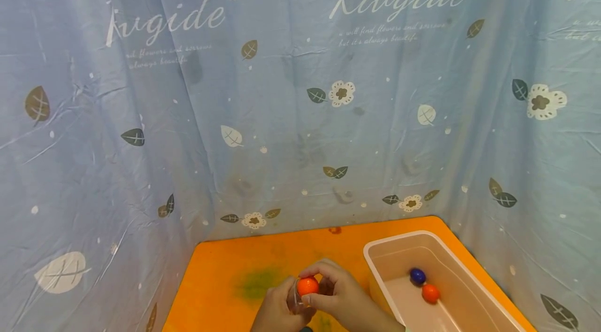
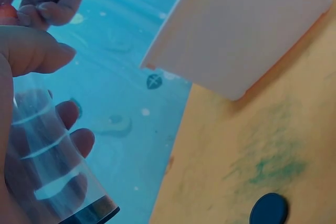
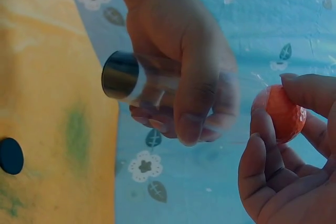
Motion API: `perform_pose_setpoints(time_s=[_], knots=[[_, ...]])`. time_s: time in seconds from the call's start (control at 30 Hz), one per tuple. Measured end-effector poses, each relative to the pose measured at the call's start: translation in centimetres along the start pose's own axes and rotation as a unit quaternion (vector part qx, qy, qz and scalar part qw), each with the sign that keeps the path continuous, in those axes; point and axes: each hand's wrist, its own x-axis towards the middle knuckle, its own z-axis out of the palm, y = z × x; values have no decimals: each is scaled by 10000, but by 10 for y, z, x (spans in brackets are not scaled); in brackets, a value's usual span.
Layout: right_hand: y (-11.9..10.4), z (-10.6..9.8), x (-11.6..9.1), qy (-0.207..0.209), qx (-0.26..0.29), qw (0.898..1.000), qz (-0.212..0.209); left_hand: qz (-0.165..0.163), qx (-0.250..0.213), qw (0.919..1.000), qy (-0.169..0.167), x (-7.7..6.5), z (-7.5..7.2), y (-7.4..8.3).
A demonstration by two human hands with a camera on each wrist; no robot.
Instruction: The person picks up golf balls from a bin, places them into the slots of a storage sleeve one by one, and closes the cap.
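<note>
My left hand [image 1: 278, 308] grips a clear plastic tube [image 2: 47, 145] with a black closed end [image 3: 119, 77]. In the right wrist view its fingers and thumb wrap round the tube's middle. An orange golf ball [image 3: 286, 113], dimpled and shiny, is pinched between the thumb and fingers of my right hand [image 1: 339, 293]. The head view shows this ball [image 1: 308, 286] at the tube's mouth, between both hands. Whether it touches the rim cannot be made out. A round black cap [image 2: 269, 209] lies on the table below the hands.
On the right of the orange table [image 1: 220, 269] stands a pale plastic bin [image 1: 380, 264]. Inside it lie a dark blue ball [image 1: 417, 276] and an orange ball [image 1: 430, 293]. A patterned blue curtain [image 1: 291, 113] encloses the table's back and sides. Green stains mark the tabletop.
</note>
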Motion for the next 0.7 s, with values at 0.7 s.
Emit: perform_pose_setpoints(time_s=[0.7], knots=[[2, -3, -7, 120, -528, 9983, 214, -692, 219, 9974, -30, -3, 4, 4]])
